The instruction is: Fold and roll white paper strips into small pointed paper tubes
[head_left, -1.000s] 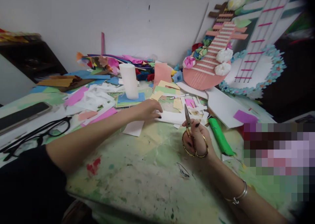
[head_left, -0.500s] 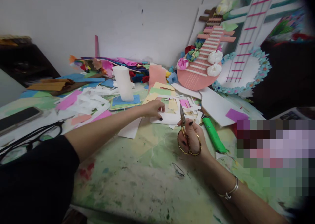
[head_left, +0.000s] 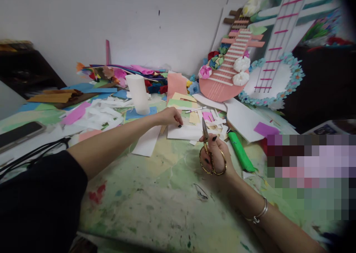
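Note:
My right hand (head_left: 218, 154) holds a pair of scissors (head_left: 205, 130) with gold-coloured ring handles. Their blades point up and away from me and look closed. My left hand (head_left: 171, 117) reaches over a white sheet of paper (head_left: 187, 132), its thumb and fingertips drawn together in a pinch above the sheet. What those fingers hold, if anything, is hidden. A pen (head_left: 196, 109) and cut paper strips lie just beyond. Beside my right hand rests a bright green wrapped bundle (head_left: 241, 152).
A white paper roll (head_left: 138, 94) stands upright on a blue pad (head_left: 152, 113). White scraps (head_left: 102, 110), glasses (head_left: 59, 144) and a phone (head_left: 20, 136) lie leftward. Paper-decorated instrument shapes, one pink (head_left: 221, 86), lean at the back right. A pixelated patch covers the right edge.
My left thumb and fingers have come closer together over the white sheet. The right hand keeps the scissors in nearly the same place. The whole view has shifted slightly.

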{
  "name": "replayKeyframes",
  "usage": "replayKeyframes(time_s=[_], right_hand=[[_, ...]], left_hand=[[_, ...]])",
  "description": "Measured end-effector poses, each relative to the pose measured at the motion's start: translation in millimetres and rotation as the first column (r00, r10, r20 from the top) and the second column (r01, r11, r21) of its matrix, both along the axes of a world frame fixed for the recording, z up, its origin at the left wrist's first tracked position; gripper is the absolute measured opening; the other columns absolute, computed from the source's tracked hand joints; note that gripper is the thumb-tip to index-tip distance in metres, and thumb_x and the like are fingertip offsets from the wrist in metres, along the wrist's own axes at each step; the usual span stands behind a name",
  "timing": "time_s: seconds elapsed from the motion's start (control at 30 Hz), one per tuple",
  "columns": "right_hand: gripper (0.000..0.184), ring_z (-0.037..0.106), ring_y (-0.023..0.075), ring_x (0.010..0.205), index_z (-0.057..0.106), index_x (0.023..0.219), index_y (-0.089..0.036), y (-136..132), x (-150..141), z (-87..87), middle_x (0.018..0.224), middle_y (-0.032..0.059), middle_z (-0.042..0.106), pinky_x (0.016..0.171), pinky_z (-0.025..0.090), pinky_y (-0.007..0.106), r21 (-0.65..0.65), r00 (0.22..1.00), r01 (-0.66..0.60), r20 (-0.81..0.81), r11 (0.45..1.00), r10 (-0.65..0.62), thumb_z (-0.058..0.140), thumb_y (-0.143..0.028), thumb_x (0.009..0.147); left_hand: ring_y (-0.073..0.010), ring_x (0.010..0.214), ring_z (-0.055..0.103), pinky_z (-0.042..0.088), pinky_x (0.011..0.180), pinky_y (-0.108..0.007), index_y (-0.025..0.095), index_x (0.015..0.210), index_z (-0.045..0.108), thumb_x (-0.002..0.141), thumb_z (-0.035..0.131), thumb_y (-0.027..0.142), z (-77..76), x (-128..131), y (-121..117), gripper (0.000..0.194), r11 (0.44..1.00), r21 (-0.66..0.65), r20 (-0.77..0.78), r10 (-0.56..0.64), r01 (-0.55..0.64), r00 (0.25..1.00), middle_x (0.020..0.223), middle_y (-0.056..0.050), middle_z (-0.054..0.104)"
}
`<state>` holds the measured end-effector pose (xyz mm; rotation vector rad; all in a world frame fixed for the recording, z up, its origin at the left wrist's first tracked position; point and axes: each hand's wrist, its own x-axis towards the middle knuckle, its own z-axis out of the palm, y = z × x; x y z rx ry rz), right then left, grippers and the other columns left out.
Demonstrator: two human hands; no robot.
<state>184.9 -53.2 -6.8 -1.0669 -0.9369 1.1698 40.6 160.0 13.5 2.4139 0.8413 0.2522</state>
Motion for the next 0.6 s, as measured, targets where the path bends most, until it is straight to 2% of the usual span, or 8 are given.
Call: replayKeyframes(time_s=[0.13,0.27,0.43,0.53,0.6], right_hand=[[0.05,0.026,0.0054,0.024,0.049,0.091,-0.023,1,0,0.8,0.037,-0.0133,0.037,0.026,0.024,0.015,0.001,1.0,-0.003,-0.006,1.0,0.003,0.056,-0.071,0.079],[0.052,0.026,0.0056,0.024,0.049,0.091,-0.023,0,0,2.5,0.037,-0.0134,0.036,0.026,0.024,0.015,-0.005,1.0,-0.001,0.004,1.0,0.001,0.056,-0.072,0.078],[0.053,0.027,0.0061,0.024,0.049,0.09,-0.023,0,1,3.0,0.036,-0.0132,0.036,0.026,0.024,0.016,-0.001,1.0,0.002,0.006,1.0,-0.002,0.055,-0.074,0.077],[0.053,0.027,0.006,0.024,0.048,0.09,-0.023,0,1,3.3,0.036,-0.0133,0.037,0.026,0.024,0.016,-0.005,1.0,-0.001,0.005,1.0,0.001,0.057,-0.073,0.076],[0.053,0.027,0.0059,0.024,0.048,0.09,-0.023,0,1,3.6,0.037,-0.0133,0.037,0.026,0.024,0.015,-0.008,1.0,-0.006,-0.002,1.0,0.006,0.057,-0.074,0.076]], left_hand=[[-0.0196,0.075,0.066,0.047,0.069,-0.027,0.017,0.083,0.079,0.068,0.067,0.021,1.8,1,-2,0.02,0.999,0.028,0.044,0.027,-0.029,0.999,0.072,-0.004,0.075],[-0.0185,0.079,0.068,0.049,0.071,-0.026,0.014,0.089,0.077,0.073,0.065,0.025,0.6,3,-8,0.022,1.0,0.025,0.059,-0.016,0.015,0.998,0.084,-0.007,0.076],[-0.018,0.084,0.067,0.05,0.074,-0.026,0.013,0.096,0.071,0.07,0.072,0.034,-0.5,6,-16,0.033,0.989,0.046,0.002,-0.144,0.144,0.99,0.096,-0.01,0.073],[-0.0217,0.1,0.064,0.049,0.086,-0.03,0.016,0.108,0.067,0.064,0.078,0.035,2.6,4,-23,0.049,0.966,0.057,-0.038,-0.252,0.253,0.967,0.11,-0.011,0.07],[-0.0248,0.113,0.058,0.045,0.096,-0.034,0.017,0.122,0.06,0.065,0.077,0.031,3.5,0,-31,0.061,0.922,0.157,-0.065,-0.349,0.355,0.935,0.125,-0.013,0.063]])
